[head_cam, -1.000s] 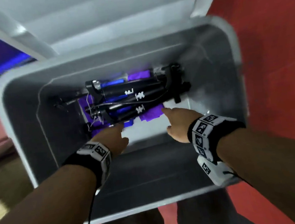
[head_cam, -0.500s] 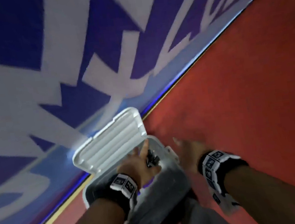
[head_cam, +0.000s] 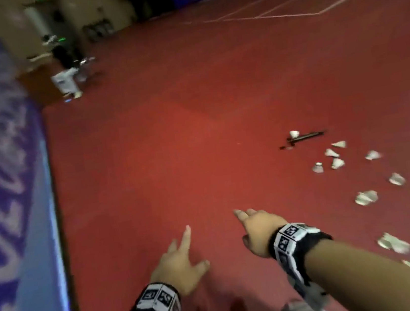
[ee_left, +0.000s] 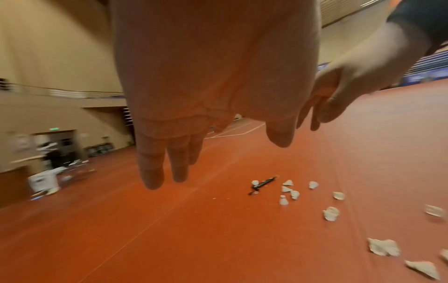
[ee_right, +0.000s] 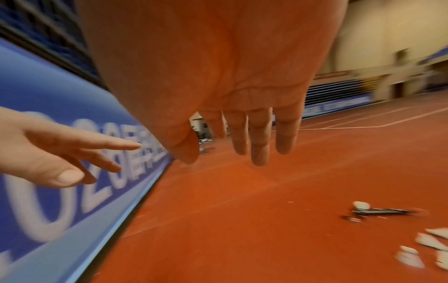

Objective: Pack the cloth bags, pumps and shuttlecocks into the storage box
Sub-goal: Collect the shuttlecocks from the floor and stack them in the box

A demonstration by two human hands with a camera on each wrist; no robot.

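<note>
My left hand (head_cam: 183, 258) and right hand (head_cam: 255, 229) hang in the air above the red court floor, fingers spread and empty. A black pump (head_cam: 305, 137) lies on the floor ahead to the right, with one white shuttlecock (head_cam: 294, 133) at its near end. Several more white shuttlecocks (head_cam: 333, 157) are scattered in a loose line running towards me on the right. In the left wrist view the pump (ee_left: 263, 184) and the shuttlecocks (ee_left: 289, 193) lie beyond my straight fingers (ee_left: 151, 168). The right wrist view shows the pump (ee_right: 380, 211) far right. The storage box is out of view.
A blue banner board (head_cam: 8, 205) runs along the left side of the floor. At the far back left a person (head_cam: 65, 77) stands beside some equipment. White court lines (head_cam: 284, 13) mark the floor far ahead.
My hands have come out of the storage box and my head has swung away from it. The box left the view; the open floor with the pump and shuttlecocks came in.
</note>
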